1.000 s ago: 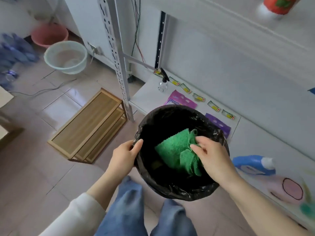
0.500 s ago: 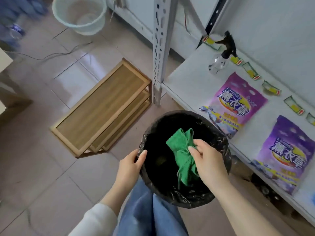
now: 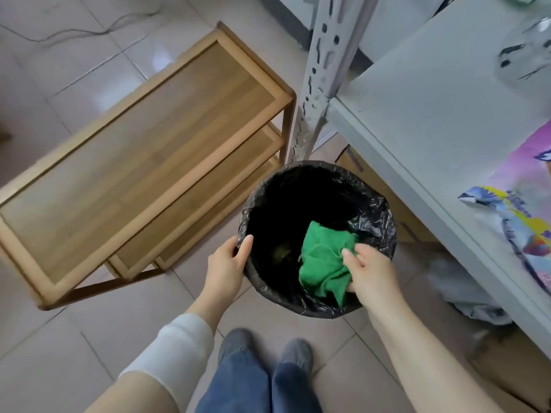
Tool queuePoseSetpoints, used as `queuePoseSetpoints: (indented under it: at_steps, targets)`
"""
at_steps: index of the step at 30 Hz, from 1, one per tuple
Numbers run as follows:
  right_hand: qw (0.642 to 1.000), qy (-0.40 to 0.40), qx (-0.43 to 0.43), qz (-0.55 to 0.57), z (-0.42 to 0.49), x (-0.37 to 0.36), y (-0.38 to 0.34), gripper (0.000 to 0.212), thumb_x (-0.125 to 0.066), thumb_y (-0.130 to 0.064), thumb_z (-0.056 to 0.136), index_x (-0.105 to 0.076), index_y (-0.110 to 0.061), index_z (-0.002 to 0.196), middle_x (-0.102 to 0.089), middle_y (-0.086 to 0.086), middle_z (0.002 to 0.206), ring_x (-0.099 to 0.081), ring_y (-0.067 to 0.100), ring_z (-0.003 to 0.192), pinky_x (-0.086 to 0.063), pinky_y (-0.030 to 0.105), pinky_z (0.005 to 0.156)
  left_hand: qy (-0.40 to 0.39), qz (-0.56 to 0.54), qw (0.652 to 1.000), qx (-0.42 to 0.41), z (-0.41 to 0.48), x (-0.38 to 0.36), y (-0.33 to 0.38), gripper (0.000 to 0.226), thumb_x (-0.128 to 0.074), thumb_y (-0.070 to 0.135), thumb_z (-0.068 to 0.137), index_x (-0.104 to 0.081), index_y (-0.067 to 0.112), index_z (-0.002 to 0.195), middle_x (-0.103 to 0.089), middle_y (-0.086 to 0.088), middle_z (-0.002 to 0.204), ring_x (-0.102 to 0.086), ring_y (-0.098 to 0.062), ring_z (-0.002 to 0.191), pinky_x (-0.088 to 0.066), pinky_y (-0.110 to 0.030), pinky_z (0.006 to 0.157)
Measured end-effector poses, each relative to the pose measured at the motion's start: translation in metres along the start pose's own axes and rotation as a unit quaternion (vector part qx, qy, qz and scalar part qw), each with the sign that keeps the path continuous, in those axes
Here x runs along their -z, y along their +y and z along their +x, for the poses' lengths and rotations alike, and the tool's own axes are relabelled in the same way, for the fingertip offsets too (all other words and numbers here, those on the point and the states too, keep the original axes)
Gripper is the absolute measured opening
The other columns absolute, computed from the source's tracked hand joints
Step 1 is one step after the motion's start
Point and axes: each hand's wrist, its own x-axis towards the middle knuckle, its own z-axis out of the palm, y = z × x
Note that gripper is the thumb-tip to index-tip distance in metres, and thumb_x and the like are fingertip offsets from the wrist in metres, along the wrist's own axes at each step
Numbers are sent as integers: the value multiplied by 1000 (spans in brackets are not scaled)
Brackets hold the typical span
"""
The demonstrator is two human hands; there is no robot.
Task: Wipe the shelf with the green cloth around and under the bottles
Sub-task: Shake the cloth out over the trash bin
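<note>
My right hand (image 3: 371, 275) grips a crumpled green cloth (image 3: 323, 262) over the mouth of a round bin lined with a black bag (image 3: 374, 216). My left hand (image 3: 228, 265) holds the bin's left rim, thumb hooked over the edge. The bin is low, just above the tiled floor. The grey shelf (image 3: 429, 114) runs along the right. A clear spray bottle (image 3: 526, 56) lies blurred at its far right corner. A purple detergent bag (image 3: 527, 216) rests on the shelf's right edge.
A low wooden rack (image 3: 143, 150) stands on the floor to the left. The shelf's perforated metal post (image 3: 317, 76) rises just behind the bin. Cardboard boxes (image 3: 387, 189) and a crumpled plastic bag (image 3: 465, 290) sit under the shelf. My feet (image 3: 265, 350) are below the bin.
The view has tipped further down toward the floor and the bin has sunk lower. The cloth has shifted to the right side of the bin's mouth, still in my right hand.
</note>
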Motion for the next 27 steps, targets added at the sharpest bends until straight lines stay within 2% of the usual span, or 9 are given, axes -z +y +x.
queuePoseSetpoints:
  at_steps: [3, 5, 9, 11, 14, 18, 20, 23, 27]
  targets:
    - [998, -2, -13, 55, 38, -18, 9, 18, -43, -19, 96, -57, -14, 107, -66, 6, 103, -66, 28, 88, -52, 51, 85, 10, -10, 1000, 2, 30, -14, -16, 43, -45, 47, 90, -58, 7, 82, -64, -17, 78, -60, -33, 75, -51, -46, 72]
    - [996, -21, -24, 84, 59, -25, 14, 19, -41, -19, 96, -55, -14, 107, -66, 6, 102, -69, 25, 69, -55, 52, 77, -1, -33, 999, 7, 43, -21, -23, 31, -44, 43, 92, -62, 20, 83, -69, -6, 85, -66, -25, 84, -53, -50, 79]
    - [996, -20, -16, 82, 88, -35, 21, 18, -40, -20, 96, -57, -17, 102, -64, -2, 90, -64, 19, 61, -56, 50, 76, -16, -64, 998, -10, 58, -34, -29, 20, -45, 47, 90, -63, 39, 86, -71, 7, 94, -67, -16, 93, -53, -50, 85]
    - [994, -28, -26, 99, 94, -36, 18, 19, -39, -20, 96, -58, -17, 94, -64, 1, 89, -62, 19, 61, -56, 45, 75, -10, -65, 998, -19, 61, -39, -27, 27, -45, 57, 83, -62, 38, 90, -71, 5, 96, -66, -18, 95, -51, -51, 86]
    - [994, -48, -10, 95, 96, -37, 14, 26, -37, -20, 96, -56, -9, 83, -65, 19, 94, -64, 32, 72, -54, 47, 72, 8, -44, 999, -5, 60, -44, -23, 41, -42, 55, 85, -54, 20, 102, -67, -5, 101, -61, -25, 100, -48, -44, 89]
    - [995, -44, 8, 92, 84, -31, 11, 30, -33, -22, 97, -55, -5, 86, -63, 24, 95, -62, 35, 73, -52, 52, 76, 140, -124, 975, 123, 37, -46, -3, 47, -43, 46, 90, -28, 19, 125, -44, -7, 133, -43, -24, 126, -29, -27, 97]
    - [995, -46, 17, 87, 75, -26, 9, 31, -31, -23, 98, -57, -9, 88, -65, 19, 93, -64, 35, 77, -52, 50, 76, 219, -121, 968, 12, 19, -42, 17, 44, -54, 38, 87, -34, 25, 123, -41, 3, 133, -38, -14, 131, -25, -25, 107]
    - [994, -49, 44, 82, 59, -17, 0, 31, -32, -20, 98, -61, -13, 93, -67, 14, 91, -64, 32, 81, -55, 35, 63, 123, 59, 963, -234, 3, -48, 46, 35, -61, 42, 76, -57, 28, 108, -55, 16, 116, -49, -5, 113, -34, -24, 100]
    - [993, -62, 74, 73, 37, 0, -9, 28, -32, -18, 98, -60, -19, 98, -64, 8, 84, -56, 19, 63, -44, 9, 50, 21, 161, 947, -279, 0, -65, 69, 22, -61, 44, 75, -64, 27, 89, -60, 19, 86, -52, -6, 89, -33, -24, 83]
